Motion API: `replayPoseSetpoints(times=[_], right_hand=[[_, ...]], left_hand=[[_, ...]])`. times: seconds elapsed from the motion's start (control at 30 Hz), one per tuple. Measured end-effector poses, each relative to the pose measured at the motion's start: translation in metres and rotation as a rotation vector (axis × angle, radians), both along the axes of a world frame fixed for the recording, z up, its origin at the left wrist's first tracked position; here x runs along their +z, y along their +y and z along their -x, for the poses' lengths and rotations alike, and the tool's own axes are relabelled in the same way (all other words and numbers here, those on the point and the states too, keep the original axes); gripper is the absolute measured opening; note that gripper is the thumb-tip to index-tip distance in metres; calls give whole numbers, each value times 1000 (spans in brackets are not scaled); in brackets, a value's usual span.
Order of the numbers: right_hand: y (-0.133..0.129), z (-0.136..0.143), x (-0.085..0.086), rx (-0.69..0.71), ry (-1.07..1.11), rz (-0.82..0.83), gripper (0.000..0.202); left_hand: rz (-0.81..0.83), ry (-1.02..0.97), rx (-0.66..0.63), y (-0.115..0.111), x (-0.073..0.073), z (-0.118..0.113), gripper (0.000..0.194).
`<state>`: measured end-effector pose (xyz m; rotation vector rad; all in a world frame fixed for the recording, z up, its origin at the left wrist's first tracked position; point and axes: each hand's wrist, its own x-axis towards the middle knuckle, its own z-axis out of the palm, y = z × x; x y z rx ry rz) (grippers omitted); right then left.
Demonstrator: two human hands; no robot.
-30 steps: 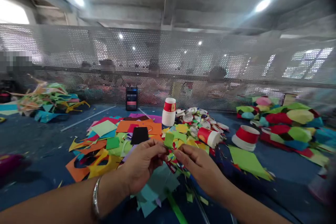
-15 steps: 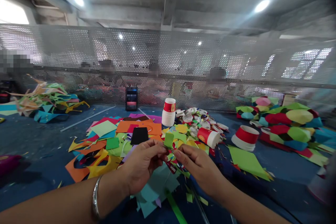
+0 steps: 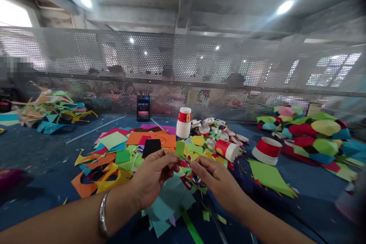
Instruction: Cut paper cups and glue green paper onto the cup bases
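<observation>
Blue bench (image 3: 42, 152), left fingers (image 3: 168, 158) pinching green paper (image 3: 180, 148) before the cup stack (image 3: 183, 129); right fingers (image 3: 203, 167) curled, can't tell if I'm gripping anything.

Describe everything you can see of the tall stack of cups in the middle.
The stack of cups looks like nested paper cups, apparently upside down, narrower at the top. The uppermost has a red band with a small gold mark; below it, white ridges look like stacked rims. It stands upright on the blue table, between orange paper and a pile of small round pieces. Neither the left hand nor the right hand touches it.
</observation>
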<state>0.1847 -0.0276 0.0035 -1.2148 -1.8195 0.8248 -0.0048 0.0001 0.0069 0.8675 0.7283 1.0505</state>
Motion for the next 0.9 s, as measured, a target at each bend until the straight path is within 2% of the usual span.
replayPoseSetpoints(times=[0.23,0.37,0.63,0.9], right_hand=[[2,-3,-4,-61,88,6,43],[3,-3,-2,-108,174,30,39],[6,-3,-1,-68,195,-17,29],[5,-2,0,-6,247,0,22]], left_hand=[[6,57,110,5,5,6,21],[-105,143,55,5,0,3,20],[-371,352,-31,6,-10,1,12],[-385,369,-69,5,-8,-1,13]])
